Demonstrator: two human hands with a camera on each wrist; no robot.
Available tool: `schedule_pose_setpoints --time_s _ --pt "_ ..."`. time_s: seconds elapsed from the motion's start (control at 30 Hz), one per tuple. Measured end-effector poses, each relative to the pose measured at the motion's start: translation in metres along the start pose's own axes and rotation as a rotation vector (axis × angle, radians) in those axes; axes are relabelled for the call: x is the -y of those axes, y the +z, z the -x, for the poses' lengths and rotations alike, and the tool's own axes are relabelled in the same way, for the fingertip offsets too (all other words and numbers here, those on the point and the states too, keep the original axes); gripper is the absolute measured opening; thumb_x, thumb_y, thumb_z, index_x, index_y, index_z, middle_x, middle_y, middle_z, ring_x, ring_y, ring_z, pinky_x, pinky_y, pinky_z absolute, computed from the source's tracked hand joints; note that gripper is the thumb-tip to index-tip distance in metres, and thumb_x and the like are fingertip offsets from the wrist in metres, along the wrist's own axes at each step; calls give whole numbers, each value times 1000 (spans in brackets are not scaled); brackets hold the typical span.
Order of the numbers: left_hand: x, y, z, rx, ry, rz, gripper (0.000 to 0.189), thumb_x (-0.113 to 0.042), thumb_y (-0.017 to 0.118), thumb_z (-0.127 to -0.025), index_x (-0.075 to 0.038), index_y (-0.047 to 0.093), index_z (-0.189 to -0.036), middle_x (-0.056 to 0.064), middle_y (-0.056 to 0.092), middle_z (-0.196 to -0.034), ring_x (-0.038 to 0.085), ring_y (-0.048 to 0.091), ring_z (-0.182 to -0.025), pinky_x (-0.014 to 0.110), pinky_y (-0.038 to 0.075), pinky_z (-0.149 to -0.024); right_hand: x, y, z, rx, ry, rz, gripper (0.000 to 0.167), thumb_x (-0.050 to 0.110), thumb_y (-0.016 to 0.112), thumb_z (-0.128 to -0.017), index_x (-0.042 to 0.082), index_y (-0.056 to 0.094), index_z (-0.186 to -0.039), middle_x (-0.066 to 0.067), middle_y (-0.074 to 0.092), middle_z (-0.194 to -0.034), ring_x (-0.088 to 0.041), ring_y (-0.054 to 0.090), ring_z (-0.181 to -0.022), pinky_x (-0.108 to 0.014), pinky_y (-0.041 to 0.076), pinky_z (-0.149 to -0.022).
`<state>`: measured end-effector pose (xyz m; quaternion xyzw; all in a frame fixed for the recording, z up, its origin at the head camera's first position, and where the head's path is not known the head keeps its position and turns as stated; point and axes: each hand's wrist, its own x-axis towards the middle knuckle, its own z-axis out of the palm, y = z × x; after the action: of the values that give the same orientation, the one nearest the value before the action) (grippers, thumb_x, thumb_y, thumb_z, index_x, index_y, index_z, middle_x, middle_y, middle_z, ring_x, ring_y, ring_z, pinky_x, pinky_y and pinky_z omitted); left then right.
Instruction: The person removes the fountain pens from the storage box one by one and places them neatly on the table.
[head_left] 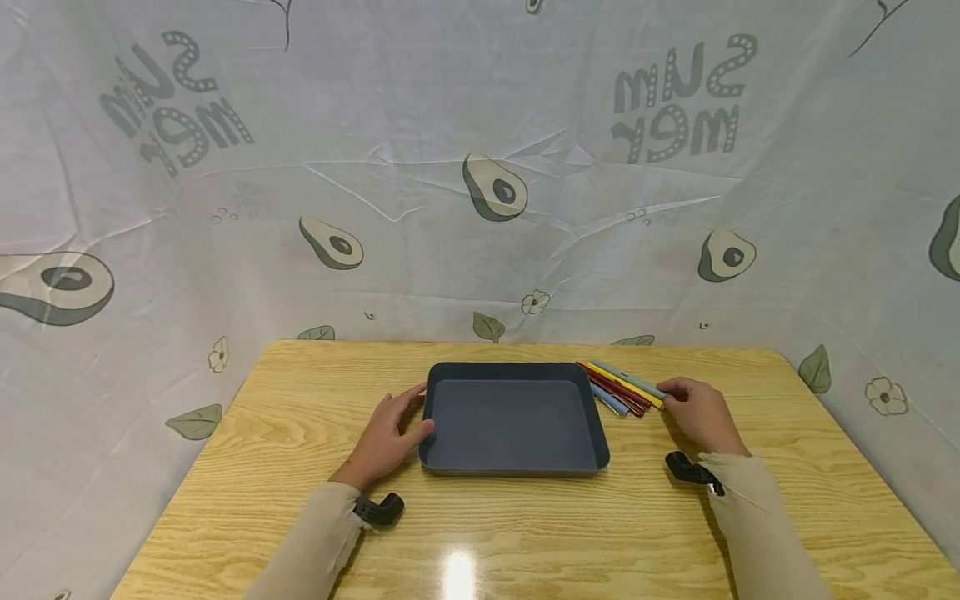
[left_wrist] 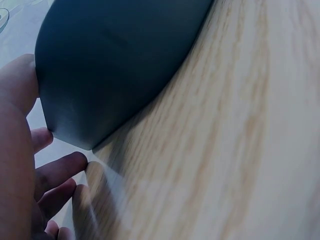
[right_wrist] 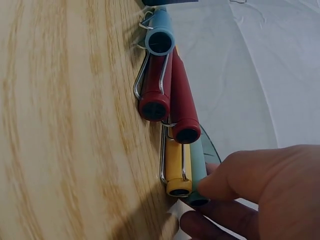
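Observation:
My left hand (head_left: 384,442) lies along the left side of a dark grey rectangular tray (head_left: 517,467). Its thumb touches the tray wall (left_wrist: 115,65), and the fingers stretch beside it. To the tray's right, my right hand (head_left: 699,412) pinches the end of a pale green pen (head_left: 626,377) between thumb and fingers. Beside that pen lies a yellow pen (right_wrist: 178,167) with a wire clip. Two dark red pens (right_wrist: 184,107) and a light blue pen (right_wrist: 161,32) complete the loose bundle, their capped ends facing the right wrist camera.
Everything rests on a light wooden table (head_left: 300,400). A pale cloth (head_left: 420,275) printed with avocados and leaves hangs behind it and round both sides. The far ends of the pens lie close against the tray's right rim.

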<state>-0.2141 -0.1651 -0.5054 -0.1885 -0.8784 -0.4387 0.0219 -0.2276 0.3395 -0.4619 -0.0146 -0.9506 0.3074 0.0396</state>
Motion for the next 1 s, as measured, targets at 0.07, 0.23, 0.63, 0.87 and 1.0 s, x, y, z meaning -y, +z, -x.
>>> schedule_pose_setpoints --time_s 0.07,0.23,0.63,0.87,1.0 --pt "-1 0 0 2 -1 3 67 -40 65 -102 -18 41 -160 9 59 -148 32 44 -146 54 8 -129 0 0 0 2 13 1 25 6 58 -103 -7 71 -121 -28 70 -116 -38 67 -97 -43 55 -75" --pt "-2 -1 0 3 -8 5 68 -41 66 -102 -18 41 -161 9 58 -149 32 42 -147 54 8 -129 -1 0 -1 9 25 6 26 8 57 -103 -7 70 -120 -27 70 -114 -35 66 -94 -41 54 -74" --pt "-2 0 1 5 -18 5 68 -42 66 -102 -19 41 -161 9 58 -149 34 40 -149 54 8 -129 -2 -3 0 26 27 -27 25 10 60 -104 -7 68 -121 -25 71 -111 -36 67 -94 -41 56 -73" --pt "0 1 1 1 -16 -1 68 -43 66 -102 -20 40 -161 8 58 -149 33 41 -148 54 8 -129 0 -7 2 22 22 -60 26 10 57 -105 -7 66 -122 -25 69 -110 -31 66 -88 -32 51 -63" --pt "0 1 0 -1 -12 7 67 -39 67 -102 -19 41 -160 9 59 -148 33 42 -147 54 8 -129 4 -10 3 22 25 -69 27 10 55 -106 -8 64 -123 -26 67 -111 -30 64 -87 -33 49 -60"
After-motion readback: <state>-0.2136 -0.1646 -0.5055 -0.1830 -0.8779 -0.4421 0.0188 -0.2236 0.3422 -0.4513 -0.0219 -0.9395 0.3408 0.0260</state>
